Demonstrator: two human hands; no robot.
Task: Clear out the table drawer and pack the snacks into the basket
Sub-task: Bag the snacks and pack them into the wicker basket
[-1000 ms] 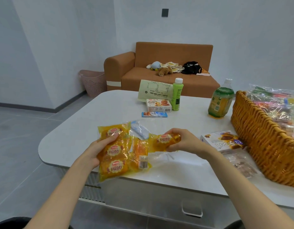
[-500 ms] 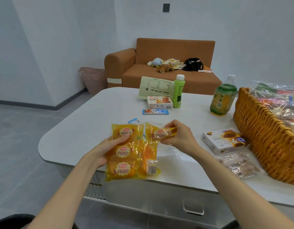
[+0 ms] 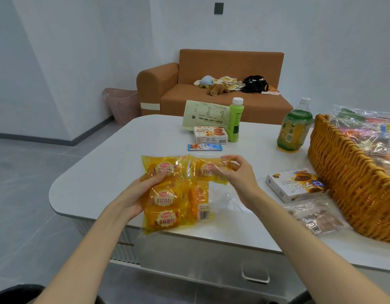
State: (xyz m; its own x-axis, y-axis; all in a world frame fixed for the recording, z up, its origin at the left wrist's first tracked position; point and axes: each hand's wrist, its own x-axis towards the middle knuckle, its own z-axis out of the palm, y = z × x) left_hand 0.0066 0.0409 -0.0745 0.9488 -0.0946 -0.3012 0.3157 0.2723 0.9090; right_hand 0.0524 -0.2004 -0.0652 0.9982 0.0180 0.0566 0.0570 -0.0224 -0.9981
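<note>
**Head view: both hands on the yellow bread pack at the near edge of the table**

The left hand [image 3: 143, 194] grips the bread pack [image 3: 165, 218] from its left side, thumb across the front and fingers curled behind. The right hand [image 3: 238, 174] pinches the pack's upper right corner between thumb and fingertips, where one wrapped bun sits under the clear film. The pack is raised and tilted towards the camera. Three round buns are stacked down its left half, and a barcode label shows at the lower right. Its bottom edge hangs over the front rim of the white table [image 3: 115, 167].

The wicker basket [image 3: 352, 183] stands at the right end of the table, well apart from the pack, with clear-wrapped packets [image 3: 369, 132] rising above its rim. Just beside its near wall lie a chocolate snack box [image 3: 292, 185] and a clear packet of brown snacks [image 3: 317, 218].

Farther back on the table are a blue sachet [image 3: 204, 147], a cookie box [image 3: 210, 135], a green bottle [image 3: 234, 120], a printed sheet [image 3: 205, 115] and a tea bottle [image 3: 295, 128].

Below the table edge the drawer front [image 3: 189, 260] shows its handle [image 3: 255, 275].

An orange sofa [image 3: 211, 99] and a pink hamper [image 3: 121, 104] stand against the far wall.
</note>
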